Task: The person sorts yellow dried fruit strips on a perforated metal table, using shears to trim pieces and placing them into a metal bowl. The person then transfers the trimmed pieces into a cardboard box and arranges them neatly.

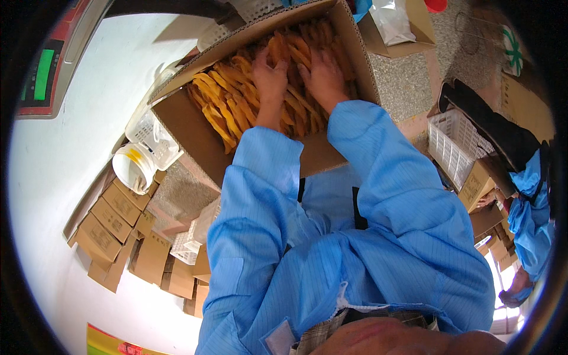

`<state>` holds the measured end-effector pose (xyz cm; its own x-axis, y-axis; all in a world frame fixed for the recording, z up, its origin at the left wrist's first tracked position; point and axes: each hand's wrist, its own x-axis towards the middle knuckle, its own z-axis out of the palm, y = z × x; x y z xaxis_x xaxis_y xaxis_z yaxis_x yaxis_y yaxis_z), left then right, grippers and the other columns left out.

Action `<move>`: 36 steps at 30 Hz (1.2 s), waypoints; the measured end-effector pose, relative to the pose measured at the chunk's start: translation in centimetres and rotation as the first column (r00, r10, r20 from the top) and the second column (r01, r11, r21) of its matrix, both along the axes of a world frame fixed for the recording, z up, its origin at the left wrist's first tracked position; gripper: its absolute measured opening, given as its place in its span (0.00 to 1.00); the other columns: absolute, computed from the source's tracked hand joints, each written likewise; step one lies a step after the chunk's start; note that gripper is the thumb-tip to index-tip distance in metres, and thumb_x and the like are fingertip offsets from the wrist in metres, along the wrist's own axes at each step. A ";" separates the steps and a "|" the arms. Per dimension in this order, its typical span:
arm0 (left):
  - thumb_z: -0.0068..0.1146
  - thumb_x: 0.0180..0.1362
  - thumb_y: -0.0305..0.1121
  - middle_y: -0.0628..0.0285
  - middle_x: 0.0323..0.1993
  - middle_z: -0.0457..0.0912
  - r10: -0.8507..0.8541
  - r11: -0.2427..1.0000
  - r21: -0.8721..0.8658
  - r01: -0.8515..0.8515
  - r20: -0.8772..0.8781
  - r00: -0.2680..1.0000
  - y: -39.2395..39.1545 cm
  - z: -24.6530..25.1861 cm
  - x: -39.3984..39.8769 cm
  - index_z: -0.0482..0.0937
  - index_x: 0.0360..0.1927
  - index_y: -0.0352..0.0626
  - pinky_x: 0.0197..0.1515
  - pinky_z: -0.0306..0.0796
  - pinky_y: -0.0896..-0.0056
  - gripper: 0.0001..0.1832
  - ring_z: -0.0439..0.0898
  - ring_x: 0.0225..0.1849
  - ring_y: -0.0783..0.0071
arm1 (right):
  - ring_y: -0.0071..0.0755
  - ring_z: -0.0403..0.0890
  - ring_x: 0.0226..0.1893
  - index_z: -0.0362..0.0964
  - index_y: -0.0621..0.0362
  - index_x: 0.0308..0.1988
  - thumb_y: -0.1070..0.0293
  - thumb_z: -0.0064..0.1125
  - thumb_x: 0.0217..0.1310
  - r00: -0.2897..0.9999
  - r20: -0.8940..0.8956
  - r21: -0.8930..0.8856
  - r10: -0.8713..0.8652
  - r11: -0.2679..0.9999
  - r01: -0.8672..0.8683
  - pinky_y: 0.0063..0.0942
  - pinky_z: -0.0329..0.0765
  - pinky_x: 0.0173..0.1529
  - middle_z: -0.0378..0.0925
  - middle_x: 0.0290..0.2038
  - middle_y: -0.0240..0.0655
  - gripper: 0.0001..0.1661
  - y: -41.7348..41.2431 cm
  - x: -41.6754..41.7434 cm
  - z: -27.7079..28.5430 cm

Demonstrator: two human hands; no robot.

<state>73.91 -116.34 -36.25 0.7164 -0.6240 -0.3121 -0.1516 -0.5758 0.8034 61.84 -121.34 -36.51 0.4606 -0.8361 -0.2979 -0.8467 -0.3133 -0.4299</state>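
Note:
An open cardboard box [182,120] stands before me, filled with rows of orange-yellow dried strips [226,104] that look like dried sweet potato. Both hands reach inside it, among the darker strips at the far side. My left hand [270,77] has its thumb and fingers around an upright dark orange strip [278,48]. To its right, my right hand [323,77] lies on the strips with its fingers bent down between them; its fingertips are partly hidden, so whether it grips one cannot be told. Blue sleeves cover both arms to the wrists.
A scale with a green display [44,74] is at the upper left. A white bucket [133,166] and stacked cardboard boxes [111,217] are along the wall. At the right, a co-worker in blue [532,217] is beside a white plastic crate [455,137]. Another open box [421,26] lies beyond mine.

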 end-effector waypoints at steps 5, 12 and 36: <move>0.55 0.54 0.26 0.54 0.42 0.79 0.220 0.948 -0.139 -0.285 -0.358 0.907 1.5 2.4 -1.1 0.68 0.57 0.32 0.43 0.70 0.73 0.25 0.77 0.42 0.68 | 0.58 0.69 0.51 0.60 0.62 0.58 0.54 0.57 0.58 1.000 -0.010 -0.035 0.010 0.999 -0.010 0.46 0.71 0.51 0.66 0.52 0.52 0.35 0.5 0.5 -0.9; 0.53 0.59 0.32 0.61 0.43 0.78 0.274 0.871 -0.060 -0.487 -0.765 0.583 3.0 5.4 -1.2 0.61 0.62 0.33 0.36 0.66 0.80 0.28 0.73 0.37 0.77 | 0.57 0.73 0.46 0.66 0.65 0.50 0.57 0.59 0.56 0.932 0.276 0.340 -0.236 0.931 0.135 0.43 0.70 0.48 0.72 0.45 0.54 0.28 -2.3 0.0 1.8; 0.58 0.52 0.26 0.61 0.26 0.75 0.241 0.760 0.028 -0.650 -0.940 0.240 12.8 6.2 0.6 0.71 0.40 0.41 0.33 0.74 0.63 0.12 0.75 0.26 0.69 | 0.47 0.78 0.45 0.66 0.67 0.53 0.53 0.60 0.56 0.999 0.052 0.052 0.010 0.999 -0.013 0.36 0.73 0.49 0.77 0.42 0.49 0.33 -0.3 4.9 -0.6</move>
